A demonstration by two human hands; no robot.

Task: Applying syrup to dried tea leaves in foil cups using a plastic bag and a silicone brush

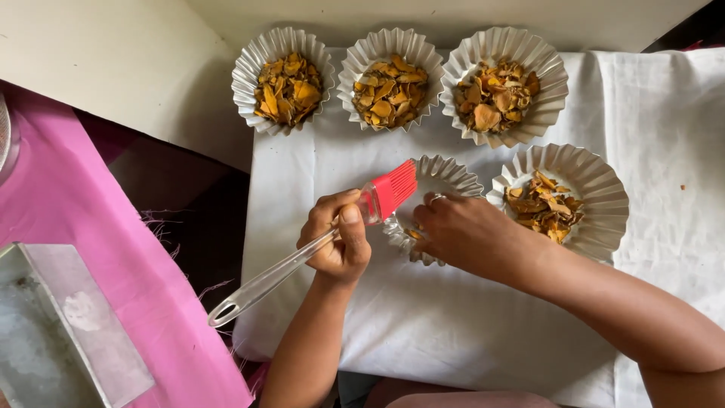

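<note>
We see the left hand (338, 243) closed around the clear plastic handle of a pastry brush with red silicone bristles (376, 198), its bristle end tilted up over the rim of a silver fluted foil cup (442, 173); the right hand (467, 234) lies on that cup just beside the left, fingers curled down into it, though we cannot tell whether they pinch anything; just right of the right hand sits a second foil cup of orange-yellow dried flakes (596, 181); beyond both hands stand three more filled foil cups (390, 47) in a row on the white cloth (453, 317) over the bench; well left of the left hand lies a pink cloth (68, 204).
</note>
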